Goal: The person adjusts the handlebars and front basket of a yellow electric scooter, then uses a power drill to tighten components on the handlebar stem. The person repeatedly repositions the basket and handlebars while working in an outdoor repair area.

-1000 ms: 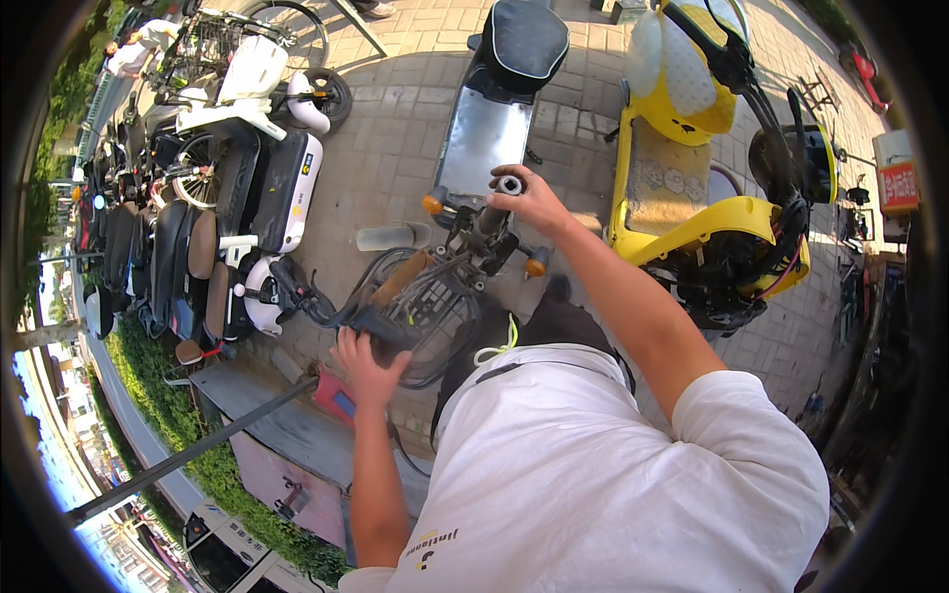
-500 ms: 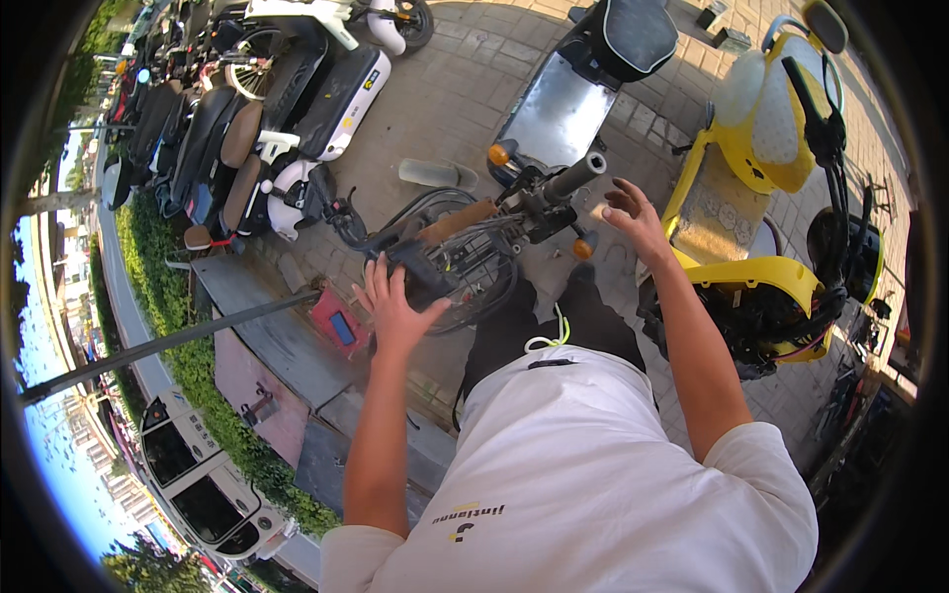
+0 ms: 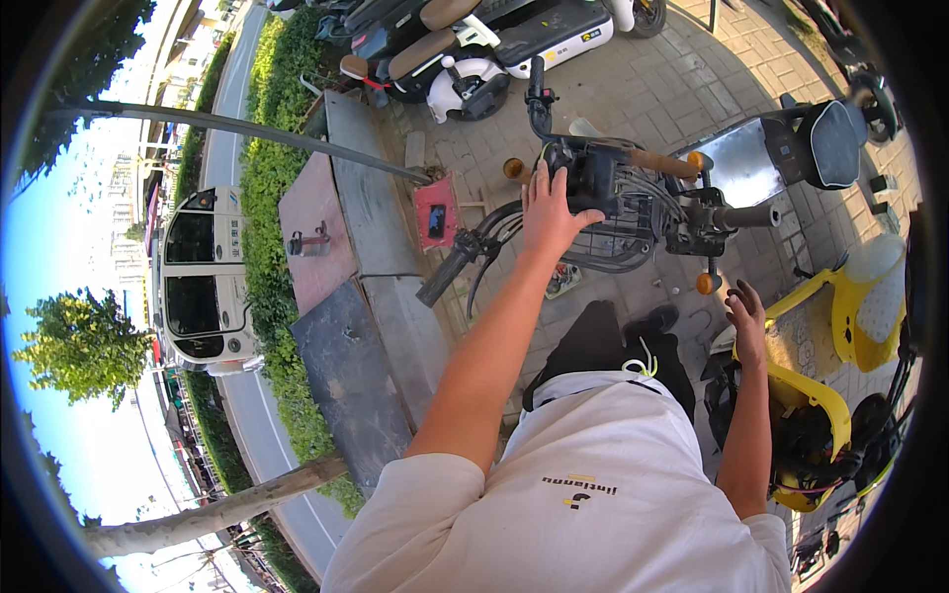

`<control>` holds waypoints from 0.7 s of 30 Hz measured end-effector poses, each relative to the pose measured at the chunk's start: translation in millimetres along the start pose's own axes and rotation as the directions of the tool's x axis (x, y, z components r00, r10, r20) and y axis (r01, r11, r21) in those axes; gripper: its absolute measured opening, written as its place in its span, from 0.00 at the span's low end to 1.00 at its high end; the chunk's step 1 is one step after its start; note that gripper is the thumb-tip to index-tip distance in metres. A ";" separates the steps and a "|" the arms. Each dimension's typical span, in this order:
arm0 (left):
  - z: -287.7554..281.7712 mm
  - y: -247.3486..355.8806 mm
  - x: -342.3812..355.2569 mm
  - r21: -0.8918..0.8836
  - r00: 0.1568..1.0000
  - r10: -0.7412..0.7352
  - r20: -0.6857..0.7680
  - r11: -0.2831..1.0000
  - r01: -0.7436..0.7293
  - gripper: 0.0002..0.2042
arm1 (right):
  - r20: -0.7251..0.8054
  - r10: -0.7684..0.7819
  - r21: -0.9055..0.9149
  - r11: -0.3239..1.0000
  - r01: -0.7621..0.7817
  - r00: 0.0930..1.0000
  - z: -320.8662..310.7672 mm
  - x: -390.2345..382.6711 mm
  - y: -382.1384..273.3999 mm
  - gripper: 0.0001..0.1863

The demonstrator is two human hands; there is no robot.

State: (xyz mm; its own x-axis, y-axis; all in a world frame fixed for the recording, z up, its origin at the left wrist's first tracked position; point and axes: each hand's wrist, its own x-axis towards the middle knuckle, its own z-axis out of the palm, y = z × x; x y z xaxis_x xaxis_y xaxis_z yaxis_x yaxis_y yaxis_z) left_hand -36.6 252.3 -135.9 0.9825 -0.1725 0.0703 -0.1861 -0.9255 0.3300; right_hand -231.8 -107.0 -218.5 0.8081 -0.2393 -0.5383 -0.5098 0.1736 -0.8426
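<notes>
Over a black housing (image 3: pixel 593 183) among the handlebars, my left hand (image 3: pixel 550 212) is spread, its fingertips against or just above that part; contact is hard to tell. Beside the housing lie a black wire basket (image 3: pixel 623 222) and bundled dark cables. A black handlebar grip (image 3: pixel 450 277) sticks out to the left of this hand. My right hand (image 3: pixel 748 318) hangs free with loosely bent fingers and darkened fingertips, nearest an orange turn signal (image 3: pixel 709 284). Above that signal a thick dark grip (image 3: pixel 748 215) points right. The electric bike has a silver footboard (image 3: pixel 736 163).
A yellow scooter body (image 3: pixel 806 395) stands close on the right. To the left are a pink board (image 3: pixel 433 212) with a dark screen-like patch, a grey metal sheet (image 3: pixel 368 188) and a pole (image 3: pixel 267 128). Parked scooters (image 3: pixel 554 40) line the far side.
The view has swung left, so the bike sits further right in it. My left hand has come over the black housing; my right hand has dropped lower, away from the thick grip.
</notes>
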 end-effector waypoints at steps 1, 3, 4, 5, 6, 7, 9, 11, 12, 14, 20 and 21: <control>2.0 -4.0 5.1 -0.035 1.000 0.016 -0.018 0.999 -0.017 0.51 | -0.014 0.001 0.001 1.000 -0.001 1.000 -5.6 -6.6 7.0 0.36; 10.5 -11.4 12.7 -0.133 0.997 0.066 -0.041 0.989 -0.071 0.50 | -0.046 0.005 0.007 1.000 -0.004 0.999 -3.4 -18.1 14.4 0.36; 13.8 -20.0 13.0 -0.138 0.993 0.096 -0.075 0.985 -0.106 0.48 | -0.060 0.003 -0.017 1.000 -0.004 0.998 2.8 -28.8 9.6 0.34; 16.4 -23.4 15.6 -0.186 0.992 0.097 -0.078 0.976 -0.110 0.47 | -0.053 0.015 -0.025 1.000 -0.017 0.998 1.2 -35.4 15.1 0.32; 17.9 -28.8 16.9 -0.164 0.985 0.130 -0.110 0.975 -0.147 0.46 | -0.069 0.027 -0.012 1.000 -0.028 0.997 5.5 -43.5 16.7 0.31; 21.2 -32.2 20.7 -0.192 0.974 0.172 -0.145 0.961 -0.198 0.45 | -0.073 0.033 -0.007 0.999 -0.034 0.997 8.4 -52.1 17.6 0.31; 22.0 -30.1 28.9 -0.203 0.983 0.159 -0.089 0.964 -0.174 0.46 | -0.088 0.081 -0.079 0.993 -0.088 0.993 15.3 -72.8 14.7 0.30; 26.6 -32.1 39.5 -0.217 0.972 0.208 -0.110 0.949 -0.228 0.47 | -0.104 0.055 -0.061 0.996 -0.062 0.993 18.4 -89.7 32.2 0.29; 27.8 -29.9 43.9 -0.230 0.973 0.209 -0.094 0.947 -0.225 0.47 | -0.089 0.050 -0.085 0.995 -0.057 0.995 21.4 -100.5 34.3 0.29; 27.0 -30.6 57.6 -0.251 0.963 0.247 -0.107 0.931 -0.267 0.46 | -0.065 0.039 -0.119 0.992 -0.046 0.997 23.0 -118.5 48.2 0.29; 19.2 -31.6 81.4 -0.133 0.939 0.333 -0.087 0.930 -0.343 0.45 | -0.130 0.079 -0.122 0.988 -0.095 0.988 33.9 -186.9 65.1 0.28; 17.1 -32.7 84.0 -0.135 0.931 0.358 -0.074 0.921 -0.365 0.45 | -0.140 0.086 -0.108 0.989 -0.102 0.986 35.7 -195.5 69.9 0.28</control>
State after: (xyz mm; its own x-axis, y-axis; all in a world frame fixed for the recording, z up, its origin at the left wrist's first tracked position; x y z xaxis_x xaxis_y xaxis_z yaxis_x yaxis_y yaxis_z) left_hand 52.1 262.3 -157.0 0.8472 -0.4672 0.2530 -0.5313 -0.7442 0.4049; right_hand -415.0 -14.0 -171.6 0.7120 -0.3545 -0.6061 -0.6183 0.0926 -0.7805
